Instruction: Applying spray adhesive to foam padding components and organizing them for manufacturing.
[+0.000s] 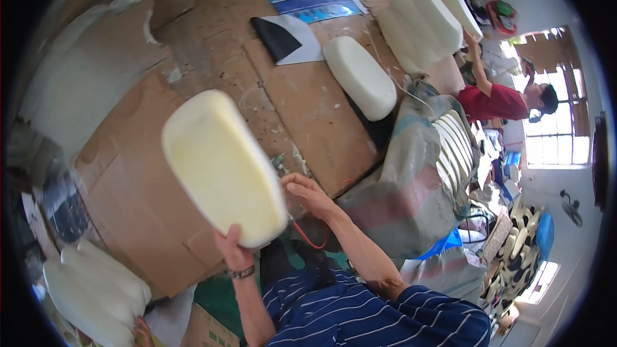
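Note:
A pale yellow foam cushion (222, 167), long with rounded corners, is held up tilted in front of me. My left hand (234, 249) grips its lower edge, with the thumb on the face and the other fingers hidden behind. Close beside the cushion's right edge is my right hand (310, 196), its fingers partly stretched out and slightly blurred. I see nothing held in it, and whether it touches the edge I cannot tell. A thin red hose (315, 243) curves below that hand, one end hidden behind the cushion.
Brown cardboard (141, 186) covers the worktable. Beyond lie a white foam cushion (360, 77), a black-and-white sheet (289, 40) and large ribbed foam pads (421, 26). A grey sack (411, 173) of foam pieces stands right. Another person's hand (143, 332) touches a ribbed pad (96, 292); a co-worker (498, 99) stands far right.

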Available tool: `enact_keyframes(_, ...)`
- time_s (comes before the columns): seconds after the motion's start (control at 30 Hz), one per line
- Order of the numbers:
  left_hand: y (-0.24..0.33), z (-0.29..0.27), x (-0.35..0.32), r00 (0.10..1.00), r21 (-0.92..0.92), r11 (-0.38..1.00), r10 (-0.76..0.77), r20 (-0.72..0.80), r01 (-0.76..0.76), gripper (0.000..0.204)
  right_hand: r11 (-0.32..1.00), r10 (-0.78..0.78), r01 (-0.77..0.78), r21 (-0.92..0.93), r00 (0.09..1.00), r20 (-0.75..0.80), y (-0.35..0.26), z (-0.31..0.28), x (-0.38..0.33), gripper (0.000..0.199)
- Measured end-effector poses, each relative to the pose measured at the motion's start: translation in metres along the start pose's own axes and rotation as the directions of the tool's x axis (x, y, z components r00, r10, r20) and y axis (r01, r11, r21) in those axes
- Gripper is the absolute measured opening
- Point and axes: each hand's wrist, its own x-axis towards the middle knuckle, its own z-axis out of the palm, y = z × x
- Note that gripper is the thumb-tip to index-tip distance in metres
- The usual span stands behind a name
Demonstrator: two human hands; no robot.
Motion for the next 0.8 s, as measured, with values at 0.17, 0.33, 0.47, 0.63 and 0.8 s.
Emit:
enact_keyframes(0.17,0.02,-0.063,0.015,0.995,0.186,0.979,0.091,-0.048,-0.08,0.082,0.977,-0.155,0.214,-0.027,0.609,-0.778,-0.052,-0.136,0.037,0.041)
enact_keyframes(0.33,-0.005,-0.091,0.025,0.978,0.427,0.904,0.092,-0.189,-0.003,0.091,0.964,-0.014,0.257,0.065,0.296,-0.955,-0.125,-0.284,0.045,0.095)
enact_keyframes(0.47,-0.007,-0.101,0.027,0.987,0.388,0.922,0.05,-0.155,0.014,0.094,0.978,0.102,0.146,0.147,0.276,-0.956,-0.16,-0.307,0.075,0.102)
enact_keyframes(0.63,-0.008,-0.099,0.028,0.988,0.36,0.933,0.059,-0.143,-0.004,0.094,0.982,0.096,0.118,0.148,0.367,-0.925,-0.18,-0.328,0.084,0.094)
enact_keyframes(0.8,-0.009,-0.1,0.027,0.986,0.35,0.936,0.079,-0.148,-0.022,0.093,0.954,-0.04,0.292,0.064,0.335,-0.941,-0.165,-0.323,0.093,0.079)
